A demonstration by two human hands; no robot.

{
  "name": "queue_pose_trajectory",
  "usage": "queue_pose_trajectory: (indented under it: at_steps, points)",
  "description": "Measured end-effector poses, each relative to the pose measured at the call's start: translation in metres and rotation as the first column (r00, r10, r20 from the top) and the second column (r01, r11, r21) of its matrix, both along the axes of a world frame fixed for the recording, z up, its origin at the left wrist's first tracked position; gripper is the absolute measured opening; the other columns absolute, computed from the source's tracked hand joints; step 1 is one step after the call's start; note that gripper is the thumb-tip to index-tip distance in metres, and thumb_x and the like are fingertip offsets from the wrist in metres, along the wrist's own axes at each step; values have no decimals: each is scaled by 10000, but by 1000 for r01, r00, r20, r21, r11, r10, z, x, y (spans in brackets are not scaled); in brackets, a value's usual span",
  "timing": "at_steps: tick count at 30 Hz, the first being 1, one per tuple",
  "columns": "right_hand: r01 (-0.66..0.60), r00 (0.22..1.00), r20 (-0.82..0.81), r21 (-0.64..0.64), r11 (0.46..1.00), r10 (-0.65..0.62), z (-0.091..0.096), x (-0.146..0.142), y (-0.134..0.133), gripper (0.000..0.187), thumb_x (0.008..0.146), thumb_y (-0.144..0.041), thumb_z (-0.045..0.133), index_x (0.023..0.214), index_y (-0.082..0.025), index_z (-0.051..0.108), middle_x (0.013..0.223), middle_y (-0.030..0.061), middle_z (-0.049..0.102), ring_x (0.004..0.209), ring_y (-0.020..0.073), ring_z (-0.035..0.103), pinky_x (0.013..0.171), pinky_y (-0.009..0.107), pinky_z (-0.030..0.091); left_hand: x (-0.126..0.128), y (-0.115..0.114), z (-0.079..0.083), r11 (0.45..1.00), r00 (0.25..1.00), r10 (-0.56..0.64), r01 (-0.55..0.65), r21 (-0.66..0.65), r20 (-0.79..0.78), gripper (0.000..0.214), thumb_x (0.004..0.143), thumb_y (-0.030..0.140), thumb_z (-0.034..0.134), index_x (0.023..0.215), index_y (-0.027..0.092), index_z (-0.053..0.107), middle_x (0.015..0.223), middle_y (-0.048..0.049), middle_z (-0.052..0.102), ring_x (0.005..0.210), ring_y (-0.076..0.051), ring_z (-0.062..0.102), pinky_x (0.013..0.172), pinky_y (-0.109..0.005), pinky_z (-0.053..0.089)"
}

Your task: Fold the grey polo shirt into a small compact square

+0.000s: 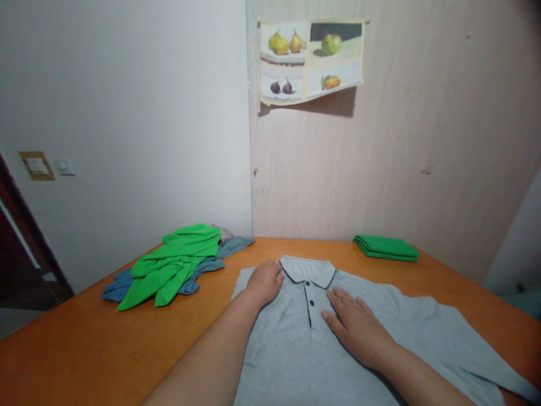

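Observation:
A light grey polo shirt lies spread face up on the table, its dark-edged collar toward the wall and two dark buttons showing below it. My left hand is on the shirt's left shoulder beside the collar, fingers curled in together against the cloth. My right hand rests flat on the chest, to the right of the buttons, with thumb and fingers apart. One long sleeve stretches out to the right; the left sleeve cannot be made out.
On the orange-brown table, a loose heap with a bright green garment over a blue-grey one lies at the back left. A folded green cloth sits at the back right. Walls stand behind, with a fruit poster.

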State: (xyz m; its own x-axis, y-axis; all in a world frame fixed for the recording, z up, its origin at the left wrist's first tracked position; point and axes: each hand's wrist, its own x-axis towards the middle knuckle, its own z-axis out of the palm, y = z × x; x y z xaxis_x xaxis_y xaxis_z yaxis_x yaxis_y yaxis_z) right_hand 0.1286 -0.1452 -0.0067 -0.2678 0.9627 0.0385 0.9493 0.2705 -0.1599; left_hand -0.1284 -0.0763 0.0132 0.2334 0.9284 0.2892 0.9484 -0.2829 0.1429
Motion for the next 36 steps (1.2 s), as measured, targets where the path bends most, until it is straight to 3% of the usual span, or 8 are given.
queue_pose_trajectory:
  at_steps: [4,12,17,23,26,30,36]
  points:
    - [1,1000,-9,0,1000,-1,1,-1,-1,719,961,-570,273,1505,-112,380,1583,144,300,1479,285,229,1200,495,143,2,-2,0,999,999,-45,45,-9,11,219,936,338,496,966,200,663,1065,-96,663,1023,-230,601,908,-322,450]
    - [-6,1000,0,-8,1000,6,5,0,-2,729,964,-575,261,1507,-102,372,1588,149,284,1481,281,221,1203,489,138,2,-6,3,999,998,12,-14,45,55,183,912,285,535,1052,198,614,1107,-98,622,1045,-239,563,908,-345,429]
    - [0,1000,-9,-16,1000,0,6,-1,-2,731,964,-580,255,1512,-108,363,1594,142,270,1484,280,212,1205,490,130,1,-4,2,999,999,35,-36,41,39,128,900,305,544,909,205,624,1011,-90,621,986,-250,568,862,-358,432]
    - [-7,1000,-15,-20,1000,6,6,-1,-2,737,962,-584,257,1513,-106,359,1591,145,281,1484,279,212,1205,488,119,1,-6,3,998,999,43,-44,38,31,208,910,340,528,1056,215,608,1112,-90,611,1069,-251,549,921,-359,416]
    - [-3,1000,-18,-23,1000,3,6,-1,-2,732,962,-582,256,1516,-115,357,1596,136,272,1486,276,205,1204,485,123,1,-7,3,998,998,55,-55,7,19,210,911,365,522,1032,218,611,1122,-91,624,1078,-259,558,930,-373,421]
    - [0,1000,-21,-30,1000,0,6,-1,-2,733,960,-585,258,1517,-119,357,1596,135,274,1488,276,200,1204,485,119,2,-6,1,996,996,88,-87,-24,14,284,919,398,493,1107,210,593,1181,-108,632,1150,-283,543,1023,-453,372]
    - [3,999,-37,-32,999,-4,8,-2,-4,728,961,-580,268,1511,-113,368,1594,146,274,1487,279,200,1205,482,113,2,-3,-3,994,997,76,-76,-81,4,386,955,431,418,1274,243,528,1407,-106,541,1313,-296,454,1129,-636,162]
